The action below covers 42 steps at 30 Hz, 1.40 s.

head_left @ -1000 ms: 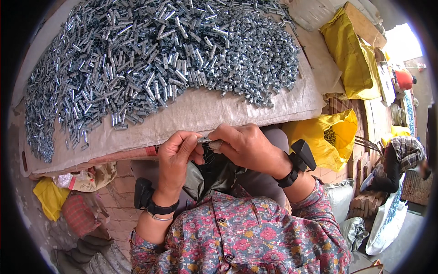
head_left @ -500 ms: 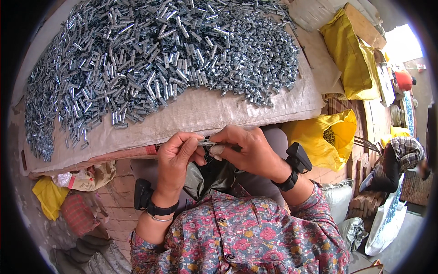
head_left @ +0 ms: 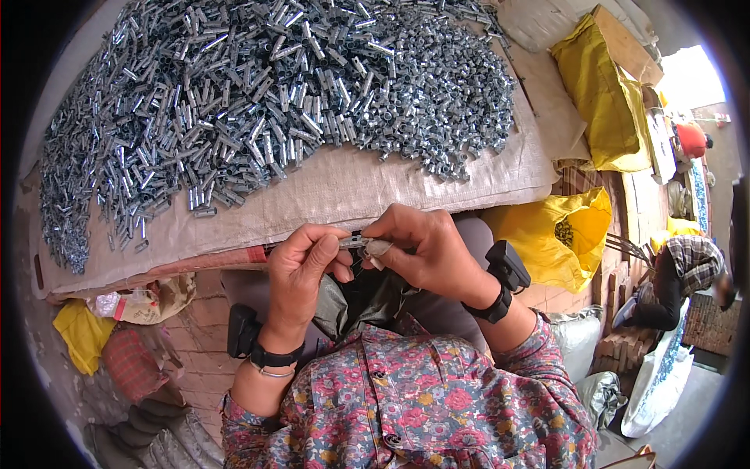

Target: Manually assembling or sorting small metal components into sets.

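Observation:
Between my two hands, over my lap, is a small slotted metal sleeve (head_left: pixel 351 243). My left hand (head_left: pixel 302 262) pinches its left end between thumb and fingertips. At its right end the fingers of my right hand (head_left: pixel 418 248) are closed, with a pale wrap on the thumb; they cover that end, so whatever else they hold is hidden. Just ahead, a big heap of silvery metal sleeves (head_left: pixel 234 102) is spread over a cloth-covered table (head_left: pixel 351 178). Shorter silvery metal pieces (head_left: pixel 449 102) lie at the heap's right side.
A yellow sack (head_left: pixel 547 242) with small pieces inside stands open by my right knee. Behind it is another yellow sack (head_left: pixel 601 102). A person in a checked shirt (head_left: pixel 694 262) bends at far right, near a white sack (head_left: pixel 660 399). Red checked cloth (head_left: pixel 134 363) lies at left.
My right hand has shifted slightly up and its fingers have moved along the sleeve's right end, baring a little more of it. My left hand keeps its pinch almost unmoved.

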Available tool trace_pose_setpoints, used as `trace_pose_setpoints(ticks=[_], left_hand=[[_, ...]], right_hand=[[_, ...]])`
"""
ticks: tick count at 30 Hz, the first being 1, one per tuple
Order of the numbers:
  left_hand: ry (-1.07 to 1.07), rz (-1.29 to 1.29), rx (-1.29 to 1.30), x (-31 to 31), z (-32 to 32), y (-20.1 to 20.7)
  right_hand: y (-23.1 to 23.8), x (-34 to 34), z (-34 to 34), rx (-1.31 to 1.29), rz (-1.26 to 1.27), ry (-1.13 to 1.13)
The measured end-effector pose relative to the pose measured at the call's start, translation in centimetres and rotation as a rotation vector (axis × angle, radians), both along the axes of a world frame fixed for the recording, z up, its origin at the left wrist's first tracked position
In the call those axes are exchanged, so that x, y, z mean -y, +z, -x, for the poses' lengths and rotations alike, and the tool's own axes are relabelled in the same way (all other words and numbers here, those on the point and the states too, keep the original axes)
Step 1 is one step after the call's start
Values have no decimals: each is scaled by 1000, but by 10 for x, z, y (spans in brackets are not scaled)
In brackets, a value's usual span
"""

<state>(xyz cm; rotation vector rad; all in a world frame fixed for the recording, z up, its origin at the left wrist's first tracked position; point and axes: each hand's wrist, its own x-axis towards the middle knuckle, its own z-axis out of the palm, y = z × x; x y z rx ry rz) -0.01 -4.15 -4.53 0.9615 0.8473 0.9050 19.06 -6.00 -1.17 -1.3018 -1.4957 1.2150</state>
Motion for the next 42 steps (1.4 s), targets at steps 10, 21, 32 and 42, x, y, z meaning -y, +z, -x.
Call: trace_pose_setpoints(ticks=[10,21,32,42], left_hand=[[-13,44,72,2,0,-2],[-16,87,88,1,0,-1],[5,-113,-88,1,3,-1],[-174,137,131,7,3,15]], right_hand=[[-8,-8,-6,-462,342,105],[-10,-10,-6,-524,368,122],[1,-13,-5,-222,219,138],[-11,-4,-6,-809,443,372]])
